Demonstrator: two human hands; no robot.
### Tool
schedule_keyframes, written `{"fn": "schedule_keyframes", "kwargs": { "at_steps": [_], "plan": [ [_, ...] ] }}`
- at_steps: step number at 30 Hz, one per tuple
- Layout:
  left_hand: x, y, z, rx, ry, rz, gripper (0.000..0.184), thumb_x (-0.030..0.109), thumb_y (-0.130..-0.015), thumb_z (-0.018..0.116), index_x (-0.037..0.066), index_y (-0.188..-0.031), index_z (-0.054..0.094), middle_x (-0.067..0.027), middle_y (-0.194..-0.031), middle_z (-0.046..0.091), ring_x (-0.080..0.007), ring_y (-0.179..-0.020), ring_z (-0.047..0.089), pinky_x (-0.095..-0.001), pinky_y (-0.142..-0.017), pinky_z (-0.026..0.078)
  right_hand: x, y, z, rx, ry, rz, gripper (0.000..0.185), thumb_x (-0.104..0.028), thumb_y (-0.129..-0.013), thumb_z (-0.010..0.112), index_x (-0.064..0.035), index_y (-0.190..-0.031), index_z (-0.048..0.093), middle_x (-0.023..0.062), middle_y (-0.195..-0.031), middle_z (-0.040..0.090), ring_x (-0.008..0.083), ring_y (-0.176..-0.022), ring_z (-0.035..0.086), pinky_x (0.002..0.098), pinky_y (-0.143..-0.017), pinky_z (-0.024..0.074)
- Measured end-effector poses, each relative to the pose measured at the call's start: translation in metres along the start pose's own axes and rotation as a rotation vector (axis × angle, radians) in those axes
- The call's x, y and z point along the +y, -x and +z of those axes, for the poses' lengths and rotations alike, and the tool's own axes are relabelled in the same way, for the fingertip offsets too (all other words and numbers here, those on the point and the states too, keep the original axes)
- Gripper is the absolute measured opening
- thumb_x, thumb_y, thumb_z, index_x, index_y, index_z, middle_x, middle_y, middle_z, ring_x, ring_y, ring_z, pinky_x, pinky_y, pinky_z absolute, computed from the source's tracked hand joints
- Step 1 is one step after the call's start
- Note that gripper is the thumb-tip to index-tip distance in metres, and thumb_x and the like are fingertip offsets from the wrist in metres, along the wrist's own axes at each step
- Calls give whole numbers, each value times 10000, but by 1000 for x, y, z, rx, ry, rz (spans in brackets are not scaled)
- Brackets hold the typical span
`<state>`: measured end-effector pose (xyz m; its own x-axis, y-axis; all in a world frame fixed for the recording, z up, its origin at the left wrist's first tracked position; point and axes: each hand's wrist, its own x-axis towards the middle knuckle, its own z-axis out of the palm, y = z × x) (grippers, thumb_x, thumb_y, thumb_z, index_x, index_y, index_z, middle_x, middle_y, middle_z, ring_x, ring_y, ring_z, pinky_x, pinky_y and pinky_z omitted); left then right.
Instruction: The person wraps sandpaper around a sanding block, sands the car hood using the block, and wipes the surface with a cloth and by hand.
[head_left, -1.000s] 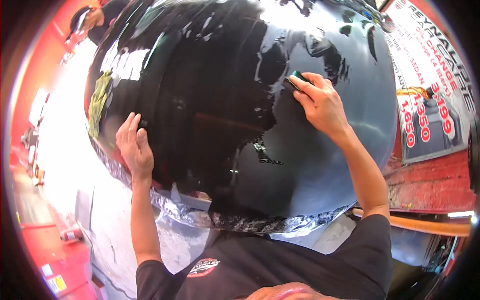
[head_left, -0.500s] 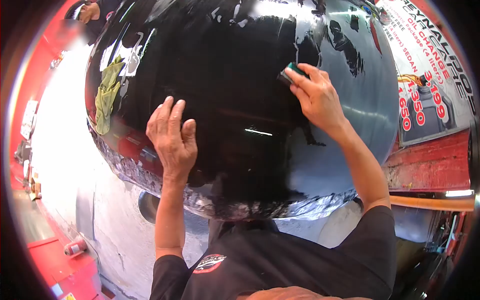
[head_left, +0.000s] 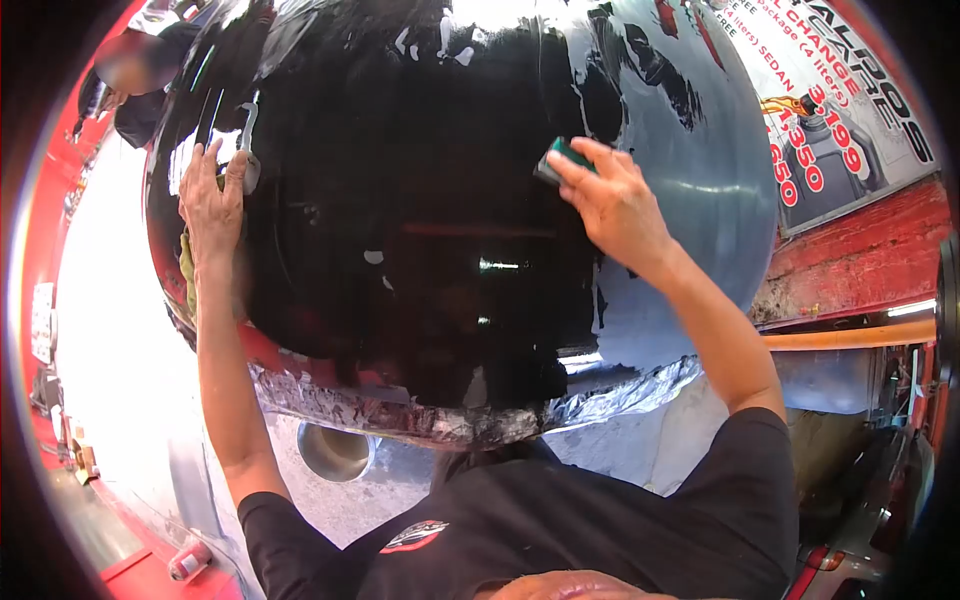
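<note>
A big curved car panel (head_left: pixel 430 200), glossy black and wet over most of its surface with a dull grey area on the right, fills the middle of the view. My right hand (head_left: pixel 618 205) grips a small green-and-dark sanding block (head_left: pixel 565 158) on the panel, near the border between black and grey. At the left side, my left hand (head_left: pixel 212 210) lies with fingers stretched over a yellow-green cloth (head_left: pixel 188 275). Most of the cloth is hidden under that hand and forearm, and I cannot see whether the fingers grasp it.
Crinkled silvery masking (head_left: pixel 620 395) runs along the panel's near edge. Another person (head_left: pixel 140 75) is at the upper left. A price banner (head_left: pixel 830 120) stands at the right, above a red ledge (head_left: pixel 850 250). A red can (head_left: pixel 188 562) lies at the lower left.
My left hand has moved left from the panel's middle onto the cloth. The right hand with the block has shifted slightly left and down in view. The other person shows more.
</note>
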<state>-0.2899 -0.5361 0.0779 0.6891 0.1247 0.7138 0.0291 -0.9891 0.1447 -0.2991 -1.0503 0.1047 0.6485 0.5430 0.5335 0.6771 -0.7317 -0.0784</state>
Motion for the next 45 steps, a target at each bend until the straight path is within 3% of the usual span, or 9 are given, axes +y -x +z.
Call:
{"fn": "schedule_keyframes", "kwargs": {
  "at_steps": [10,15,16,22,27,31,35,40,45],
  "plan": [
    [7,-5,10,-46,-86,-48,656,615,-1026,502,90,-1400,625,-222,-1447,588,-379,-1379,510,-478,-1172,361,179,-170,72,100,222,60,324,-262,-978,632,-180,-1275,731,182,-1162,717,427,-1007,691,500,-933,539],
    [10,-5,8,-41,-85,-42,625,602,-1029,507,113,-1396,636,-209,-1435,602,-368,-1361,527,-479,-1165,369,142,-153,60,-1,223,88,312,-268,-978,627,-185,-1258,736,176,-1144,710,439,-1004,680,518,-892,549],
    [10,-5,8,-36,-91,-37,620,596,-1031,509,110,-1393,639,-206,-1429,607,-366,-1356,533,-480,-1162,372,134,-131,65,180,209,-104,281,-249,-937,667,-199,-1203,741,143,-1034,715,395,-843,699,482,-781,577],
    [6,-3,13,-25,-127,-39,601,570,-1030,532,106,-1396,639,-192,-1422,618,-344,-1340,551,-465,-1155,373,35,-64,21,-15,-81,-191,350,-144,-907,731,-204,-1252,741,158,-1266,662,377,-1099,649,474,-935,542],
    [7,0,11,-36,-116,-92,656,639,-1022,486,126,-1402,637,-179,-1475,580,-331,-1400,493,-478,-1180,323,116,-159,73,80,84,-135,303,-234,-971,648,-206,-1261,733,178,-1159,711,437,-995,692,518,-889,569],
    [8,-1,10,-43,-139,-81,656,627,-1041,452,104,-1387,647,-204,-1476,572,-347,-1412,486,-470,-1194,325,202,-258,107,-27,202,213,347,-336,-986,615,-206,-1285,731,206,-1136,727,429,-1041,698,491,-929,552],
    [4,2,14,-41,-160,-74,703,679,-1016,444,126,-1409,625,-173,-1507,548,-344,-1426,459,-494,-1185,299,179,-239,109,19,235,101,313,-313,-990,615,-200,-1252,744,198,-1132,725,432,-1026,699,501,-918,555],
    [9,3,14,-47,-228,-44,708,685,-1016,433,120,-1389,642,-175,-1514,540,-344,-1428,459,-493,-1178,311,5,-118,50,-15,-10,-201,333,-168,-928,721,-208,-1257,747,160,-1267,692,399,-1092,668,472,-954,546],
    [7,6,15,-58,-188,-66,748,727,-1008,390,135,-1379,654,-208,-1523,524,-363,-1452,442,-527,-1201,295,44,-165,79,35,50,-210,334,-199,-956,689,-213,-1287,732,176,-1277,689,407,-1120,666,469,-989,531]
  ]
}}
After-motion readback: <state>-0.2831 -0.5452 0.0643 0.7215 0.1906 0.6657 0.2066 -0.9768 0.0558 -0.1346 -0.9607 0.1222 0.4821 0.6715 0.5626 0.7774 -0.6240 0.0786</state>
